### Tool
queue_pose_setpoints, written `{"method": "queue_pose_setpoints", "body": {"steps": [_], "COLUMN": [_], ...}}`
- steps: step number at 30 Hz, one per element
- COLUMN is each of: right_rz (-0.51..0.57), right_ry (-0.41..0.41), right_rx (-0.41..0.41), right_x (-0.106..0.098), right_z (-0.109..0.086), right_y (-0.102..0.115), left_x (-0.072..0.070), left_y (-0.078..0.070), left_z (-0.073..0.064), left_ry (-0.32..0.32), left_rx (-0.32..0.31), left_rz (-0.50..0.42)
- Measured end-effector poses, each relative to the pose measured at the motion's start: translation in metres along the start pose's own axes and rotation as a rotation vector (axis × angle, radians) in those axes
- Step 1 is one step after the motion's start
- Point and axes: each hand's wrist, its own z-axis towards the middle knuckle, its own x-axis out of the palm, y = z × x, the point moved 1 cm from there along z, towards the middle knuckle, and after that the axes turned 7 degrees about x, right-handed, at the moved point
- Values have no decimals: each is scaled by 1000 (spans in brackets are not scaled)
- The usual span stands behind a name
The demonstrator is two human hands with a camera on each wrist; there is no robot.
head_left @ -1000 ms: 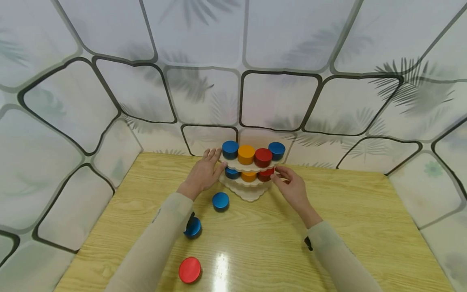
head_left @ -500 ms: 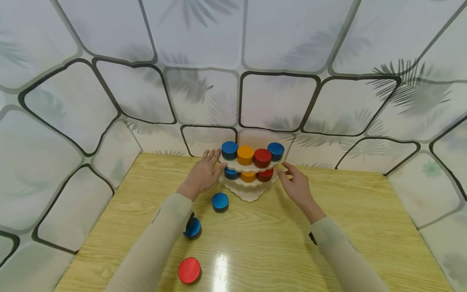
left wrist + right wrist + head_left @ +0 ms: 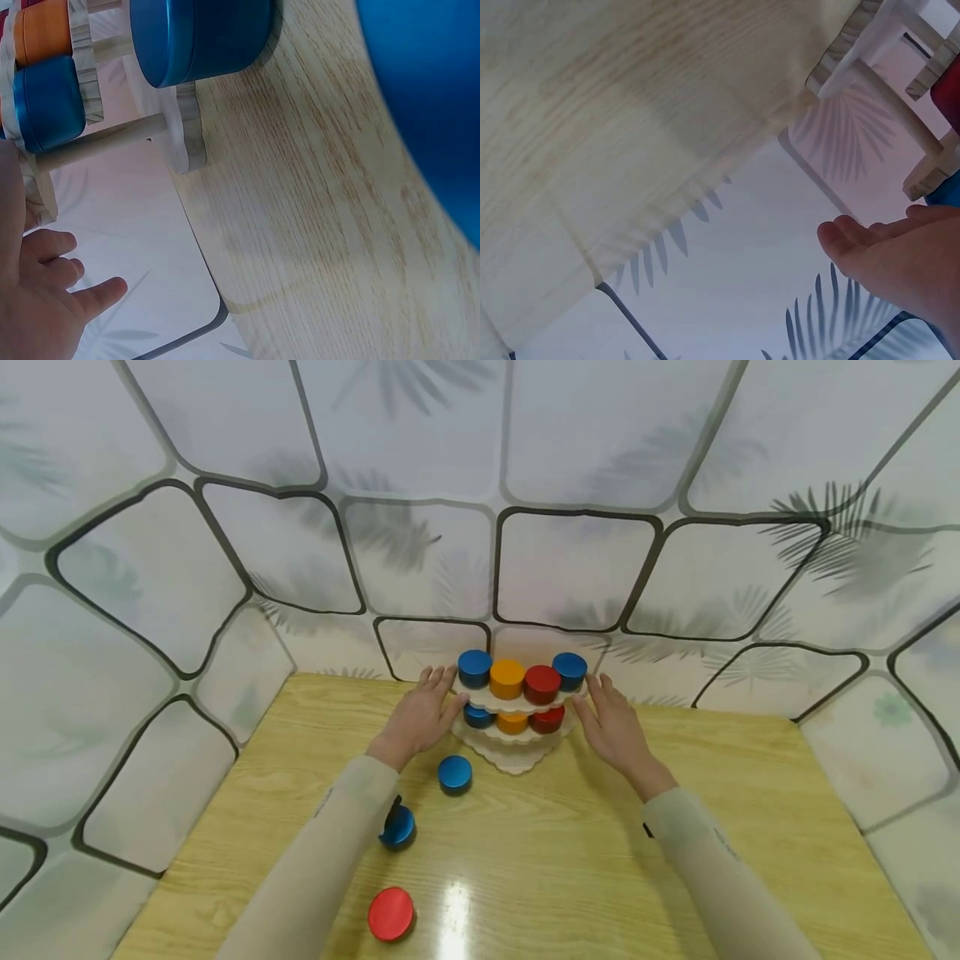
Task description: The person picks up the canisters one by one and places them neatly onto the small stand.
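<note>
A pale wooden tiered stand point(image 3: 513, 760) with scalloped edges stands against the back wall. On its top tier sit a blue tin point(image 3: 474, 669), an orange tin point(image 3: 507, 679), a red tin point(image 3: 542, 684) and another blue tin point(image 3: 570, 671) at the right. Below, the middle tier bears a blue, an orange and a red tin point(image 3: 547, 719), partly hidden by the tier above. My left hand point(image 3: 418, 717) rests at the top tier's left edge, fingers extended. At the right edge is my right hand point(image 3: 618, 733), its fingers fairly straight; whether it touches the wood is unclear.
On the table point(image 3: 570, 877), a blue tin point(image 3: 454, 774) lies just in front of the stand. Another blue tin point(image 3: 399, 828) is partly covered by the left sleeve, and a red tin point(image 3: 391, 914) is nearer the front. A patterned wall point(image 3: 577, 568) closes off the back.
My right hand has left the red tin on the middle tier, moved outward, and come up beside the top tier's right edge with its fingers straightened. The left hand has stayed put.
</note>
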Motion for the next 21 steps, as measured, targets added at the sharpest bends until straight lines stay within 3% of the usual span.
{"method": "queue_pose_setpoints", "body": {"steps": [6,13,21], "right_rz": [-131,-235,-263], "right_ry": [18,11,26], "right_rx": [-11,-57,-56], "right_x": [-5,-6,-8], "right_z": [4,6,7], "right_y": [4,5,6], "left_x": [-1,0,2], "left_y": [1,6,11], "left_z": [1,-6,-23], "left_ry": [11,13,53], "left_rx": [-6,-45,-63], "left_rz": [7,-57,-91]}}
